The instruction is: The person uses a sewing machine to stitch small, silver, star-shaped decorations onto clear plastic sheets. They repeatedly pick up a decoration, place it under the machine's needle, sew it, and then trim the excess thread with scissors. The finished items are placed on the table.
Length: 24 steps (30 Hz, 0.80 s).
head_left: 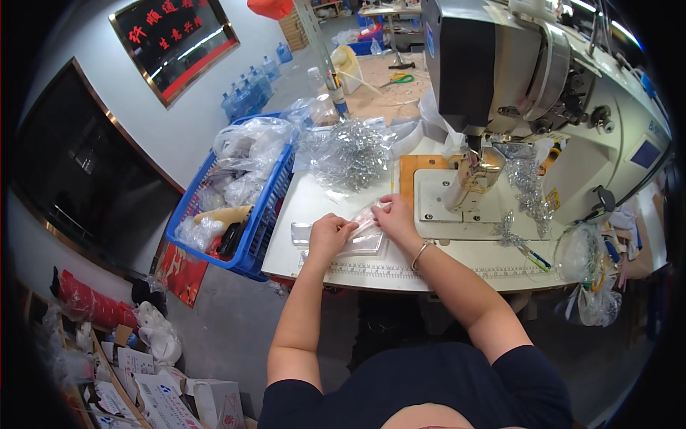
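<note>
Red characters are being displayed on a black sign [174,44] at the upper left of the frame. Gold markings are being carried by a red sheet [183,275] at the lower left. Small print is being shown on boxes [164,402] in the lower left corner, blue lettering on the machine [629,154] at the right, and fine graduations on a ruler [364,269] at lower centre.

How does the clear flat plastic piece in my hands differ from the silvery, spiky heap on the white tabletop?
The clear flat plastic piece is thin and see-through; the silvery, spiky heap is bulky and glittering. Your left hand and right hand pinch the plastic, while neither touches the heap. The plastic is nearer you; the heap is farther back. Both look shiny.
</note>
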Each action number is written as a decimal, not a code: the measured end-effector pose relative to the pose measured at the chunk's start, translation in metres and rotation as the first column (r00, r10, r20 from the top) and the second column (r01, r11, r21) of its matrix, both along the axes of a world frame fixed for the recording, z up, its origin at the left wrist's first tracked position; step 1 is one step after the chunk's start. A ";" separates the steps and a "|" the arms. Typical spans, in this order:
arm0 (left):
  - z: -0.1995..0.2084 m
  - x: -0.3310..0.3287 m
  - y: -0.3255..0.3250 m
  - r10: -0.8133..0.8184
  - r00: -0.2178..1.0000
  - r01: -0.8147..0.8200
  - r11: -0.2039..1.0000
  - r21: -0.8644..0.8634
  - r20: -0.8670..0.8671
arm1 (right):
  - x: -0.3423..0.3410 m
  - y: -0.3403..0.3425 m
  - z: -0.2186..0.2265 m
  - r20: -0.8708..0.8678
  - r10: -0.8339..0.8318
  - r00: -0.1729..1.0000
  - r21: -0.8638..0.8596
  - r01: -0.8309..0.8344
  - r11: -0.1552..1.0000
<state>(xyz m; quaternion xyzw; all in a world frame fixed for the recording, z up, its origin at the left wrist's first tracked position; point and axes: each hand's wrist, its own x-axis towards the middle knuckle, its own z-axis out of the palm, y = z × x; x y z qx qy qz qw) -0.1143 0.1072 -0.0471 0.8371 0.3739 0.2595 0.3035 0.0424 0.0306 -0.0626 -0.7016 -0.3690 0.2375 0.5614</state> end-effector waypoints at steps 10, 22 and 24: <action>-0.009 0.055 0.015 0.039 0.994 -0.022 0.987 0.158 -0.105 | 0.029 0.021 -0.023 -0.434 0.153 0.888 0.023 -0.159 0.987; -0.019 -0.001 0.005 0.081 0.774 0.195 0.913 -0.358 0.628 | 0.024 0.009 0.007 0.364 0.333 0.870 -0.282 -0.238 0.929; -0.037 -0.038 0.010 0.033 0.462 0.194 0.971 -0.137 0.886 | 0.016 0.004 0.010 0.473 0.354 0.807 -0.297 -0.233 0.926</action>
